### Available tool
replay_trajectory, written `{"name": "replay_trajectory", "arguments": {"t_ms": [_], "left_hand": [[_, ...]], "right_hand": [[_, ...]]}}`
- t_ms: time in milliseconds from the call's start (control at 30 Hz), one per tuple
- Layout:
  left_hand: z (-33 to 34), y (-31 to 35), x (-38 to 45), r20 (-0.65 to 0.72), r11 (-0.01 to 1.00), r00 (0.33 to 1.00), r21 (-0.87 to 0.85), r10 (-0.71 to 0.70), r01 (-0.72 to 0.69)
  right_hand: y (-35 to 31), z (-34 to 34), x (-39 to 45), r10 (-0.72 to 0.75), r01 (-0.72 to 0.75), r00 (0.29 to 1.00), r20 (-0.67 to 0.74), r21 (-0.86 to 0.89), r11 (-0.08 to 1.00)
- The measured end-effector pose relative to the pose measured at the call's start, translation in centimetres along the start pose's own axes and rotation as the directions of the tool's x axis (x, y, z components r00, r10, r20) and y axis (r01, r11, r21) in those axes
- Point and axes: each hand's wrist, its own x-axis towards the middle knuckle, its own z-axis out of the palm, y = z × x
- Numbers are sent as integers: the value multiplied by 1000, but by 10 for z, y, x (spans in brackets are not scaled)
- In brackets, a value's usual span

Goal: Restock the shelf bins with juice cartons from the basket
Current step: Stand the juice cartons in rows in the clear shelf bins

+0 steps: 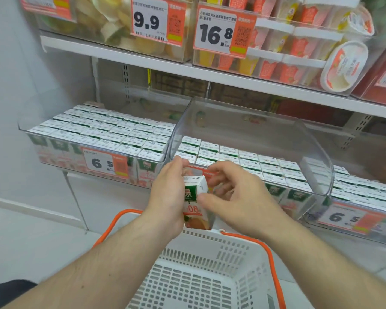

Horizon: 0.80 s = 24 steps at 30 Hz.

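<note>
Our left hand (pixel 168 195) grips one juice carton (pixel 196 204) upright at the centre of the frame, just above the basket's (pixel 210 246) far rim. Our right hand (pixel 236 197) touches its side, thumb on the front and fingers loosely spread. We should probably keep it upright and lower it squarely into a gap in the middle bin (pixel 243 134). That bin looks part full; the left bin (pixel 94 150) is packed. The basket shows bare mesh.

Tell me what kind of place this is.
Most likely a grocery shop aisle: price tags hang on clear shelf bins packed with juice cartons, and a white shopping basket with orange handles sits below.
</note>
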Motion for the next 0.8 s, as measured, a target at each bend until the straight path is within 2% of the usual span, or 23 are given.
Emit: {"name": "replay_trajectory", "arguments": {"t_ms": [67, 233, 367, 433, 467, 533, 600, 667, 733, 767, 800], "left_hand": [[-1, 2, -1, -1, 1000, 1000, 18, -7, 7], [-2, 5, -4, 37, 1000, 999, 23, 16, -17], [-9, 9, 0, 171, 993, 980, -86, 100, -86], [-21, 10, 8, 252, 979, 946, -15, 202, -205], [-29, 9, 11, 296, 959, 926, 83, 236, -271], [-40, 5, 11, 410, 863, 875, 309, 258, -400], [-44, -3, 7, 513, 755, 827, 442, 229, -483], [-42, -11, 4, 522, 754, 826, 450, 213, -478], [-40, -16, 3, 492, 773, 837, 424, 241, -472], [-38, -15, 2, 470, 779, 841, 408, 268, -476], [-37, -15, 2, 443, 786, 845, 389, 299, -481]], "right_hand": [[-2, 10, -2, 21, -17, 997, 71, -58, 998], [3, 21, -3, 3, 3, 998, 63, -95, 995], [14, 17, 2, 49, -46, 998, -30, 81, 996], [18, 13, 4, 105, -95, 994, -36, 207, 974], [19, 12, 4, 130, -117, 991, -25, 288, 950], [23, 11, 4, 153, -135, 988, -4, 447, 884], [27, 11, 6, 160, -140, 987, 22, 609, 781], [33, 12, 9, 156, -174, 982, 102, 796, 579], [35, 13, 12, 119, -231, 972, 201, 900, 370], [36, 13, 13, 91, -237, 972, 219, 910, 340], [37, 13, 13, 78, -222, 975, 208, 906, 359]]}}
